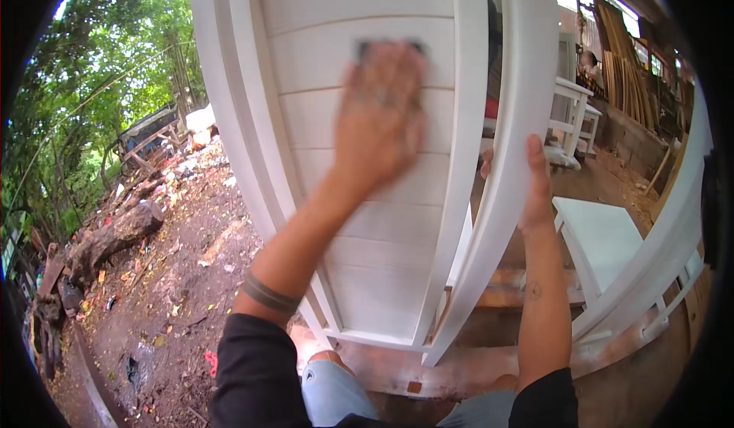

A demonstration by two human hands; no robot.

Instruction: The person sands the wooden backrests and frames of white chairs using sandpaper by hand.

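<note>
I have the left hand point(382, 114) spread flat at upper centre of the frame, over a dark pad point(367, 48) that peeks out past the fingertips against a grooved white panel point(390, 244). Both are blurred, so I cannot tell whether the fingers grip the pad or only press on it. The panel stands tall through the middle of the frame.

Right of centre, I have the right hand point(537, 191) wrapped around a white post point(511, 152), thumb on the near side and a fingertip showing beyond its left edge.

At lower right I see a white stool point(600, 233); at upper right, wooden boards point(623, 68) lean upright. A log point(115, 233) lies on littered ground point(183, 275) at left, below trees point(99, 68).
</note>
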